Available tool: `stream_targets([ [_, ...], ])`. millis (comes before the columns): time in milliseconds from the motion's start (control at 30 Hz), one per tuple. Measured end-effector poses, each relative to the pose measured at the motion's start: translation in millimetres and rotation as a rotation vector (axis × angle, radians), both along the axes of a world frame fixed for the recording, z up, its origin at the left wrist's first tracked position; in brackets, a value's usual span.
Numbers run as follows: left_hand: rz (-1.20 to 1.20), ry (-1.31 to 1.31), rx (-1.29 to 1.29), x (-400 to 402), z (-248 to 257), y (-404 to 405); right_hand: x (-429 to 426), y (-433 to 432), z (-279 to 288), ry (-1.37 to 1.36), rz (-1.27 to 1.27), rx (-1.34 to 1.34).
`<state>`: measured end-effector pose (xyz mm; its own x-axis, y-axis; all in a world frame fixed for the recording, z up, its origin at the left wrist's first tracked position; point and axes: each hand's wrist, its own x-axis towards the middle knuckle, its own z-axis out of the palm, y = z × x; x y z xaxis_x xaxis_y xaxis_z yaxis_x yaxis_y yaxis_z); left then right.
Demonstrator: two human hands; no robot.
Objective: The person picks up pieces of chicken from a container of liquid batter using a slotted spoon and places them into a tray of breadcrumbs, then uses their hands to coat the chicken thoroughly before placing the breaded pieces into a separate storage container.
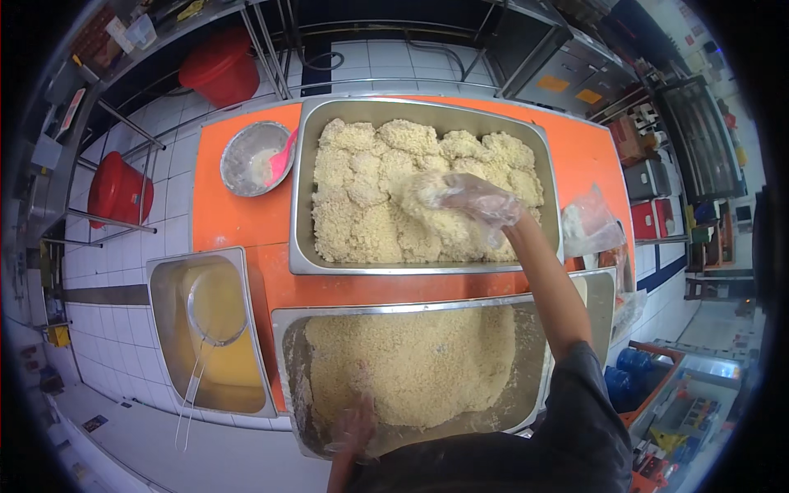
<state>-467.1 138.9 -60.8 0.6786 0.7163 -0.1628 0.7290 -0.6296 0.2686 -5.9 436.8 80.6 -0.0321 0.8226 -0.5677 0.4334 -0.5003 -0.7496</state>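
My right hand (478, 196), in a clear plastic glove, reaches over the steel pan (425, 268) at the back. Its crumb-covered fingers touch the crumb-coated pieces (370, 179) packed in that pan; whether they grip one, I cannot tell. Nearer to me, a second steel pan (524, 376) holds loose pale crumbs (431, 363). My left hand (356, 422), also gloved in clear plastic, is low over the left part of this pan. Its fingertips reach the crumbs and are blurred.
The pans stand on an orange table (246, 222). A metal bowl (237, 160) with a pink spatula (283, 159) is at back left. Below it, a wire strainer (217, 308) lies across a pan of yellow liquid (237, 370). Plastic bags (588, 222) sit at the right edge.
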Motion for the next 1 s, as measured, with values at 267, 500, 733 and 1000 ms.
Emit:
stream_targets([
  [267, 0.007, -0.003, -0.067, 10, 25, 18, -111, 70, -55, 0.019, 0.478, 0.138],
  [500, 0.006, 0.056, -0.146, -9, -22, -21, -154, 66, -59, -0.484, 0.721, 0.289],
  [733, 0.248, 0.175, -0.234, -21, 28, 44, -142, -88, 12, -0.656, 0.206, 0.631],
  [1000, 0.341, 0.109, -0.532, 15, 17, 95, -129, -267, -121, -1.202, 0.078, 0.657],
])
